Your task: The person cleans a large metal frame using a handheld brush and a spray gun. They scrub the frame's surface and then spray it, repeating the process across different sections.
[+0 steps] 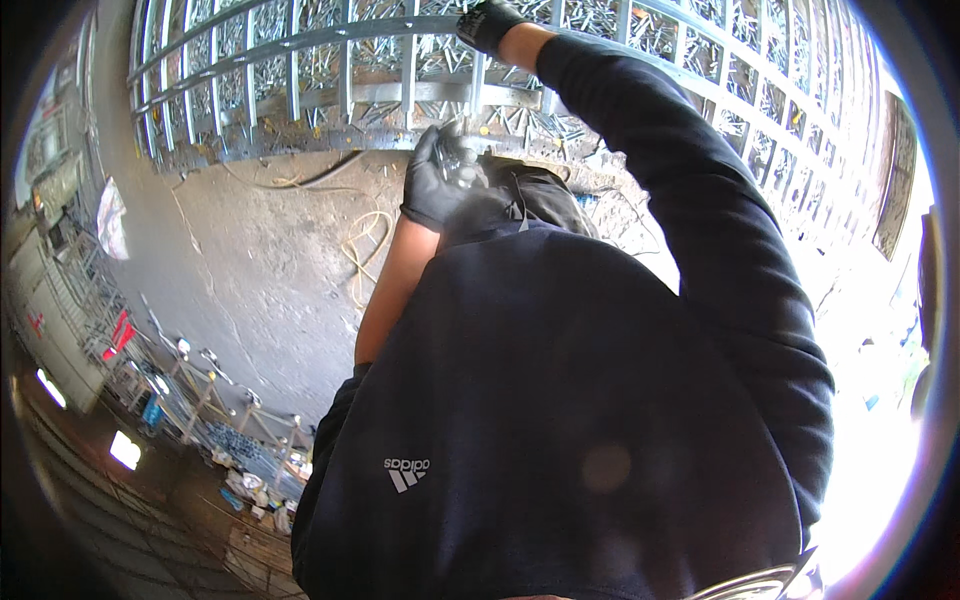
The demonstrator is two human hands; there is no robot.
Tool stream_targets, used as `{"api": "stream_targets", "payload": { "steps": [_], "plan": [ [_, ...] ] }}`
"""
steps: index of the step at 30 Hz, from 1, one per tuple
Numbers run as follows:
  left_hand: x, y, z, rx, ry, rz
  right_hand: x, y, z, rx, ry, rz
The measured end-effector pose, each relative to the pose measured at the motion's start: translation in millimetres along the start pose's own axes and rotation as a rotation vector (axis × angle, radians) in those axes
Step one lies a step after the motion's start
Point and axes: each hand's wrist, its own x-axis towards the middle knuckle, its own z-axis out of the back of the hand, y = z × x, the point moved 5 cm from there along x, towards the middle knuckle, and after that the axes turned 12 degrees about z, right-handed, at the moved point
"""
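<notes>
Grip, left hand [437,185]: curled partway round shiny bits [462,165], too blurred to name.
Grip, right hand [487,27]: stretched out to a bar [430,24] of the metal frame [409,80]; cannot tell how far closed.
Metal frame: divided by bars into gaps, with loose pins [380,62] showing between; could catch the right sleeve [650,110] because of that long reach.
Loose pins: strewn thickly, pointing every way; could jab through gloves if pressed blindly.
Pale cord [352,243]: looped on the floor [260,250]; could tangle underfoot.
Shiny bits: cupped beside the near edge; could spill from so slack a hold.
</notes>
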Motion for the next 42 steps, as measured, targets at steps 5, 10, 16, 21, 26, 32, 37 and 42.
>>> {"api": "stream_targets", "payload": {
  "steps": [5, 10, 16, 21, 26, 32, 37, 42],
  "plan": [
    [-0.6, 8.9, -3.2, -0.198, -0.066, -0.097, -31.2, -8.4, 23.7, 0.235, -0.172, -0.159],
    [-12.1, 30.2, -31.5, -0.053, -0.014, -0.031, -152.1, 88.6, 66.9, 0.819, -0.546, 0.064],
    [-29.9, 88.8, -69.4, 0.272, 0.108, 0.243, -253.7, 198.7, 98.1, 0.687, -0.73, -0.162],
    [-23.9, 128.6, -42.5, 0.299, -0.118, 0.28, -306.0, 231.5, 79.0, 0.803, -0.89, -0.349],
    [0.3, 148.4, -32.1, 0.686, -0.189, 0.315, -357.0, 215.2, 32.2, 0.932, -0.747, -0.632],
    [41.1, 177.8, -38.3, 1.227, -0.531, 0.119, -395.7, 167.3, 8.4, 0.915, -0.388, -0.526],
    [91.9, 229.5, -55.6, 0.96, -0.529, 0.139, -417.5, 108.0, -1.1, 0.868, -0.37, -0.401],
    [118.1, 276.7, -95.1, 0.503, -0.342, 0.038, -417.4, 61.2, -30.9, 1.822, -0.347, -0.27]
  ]
}}
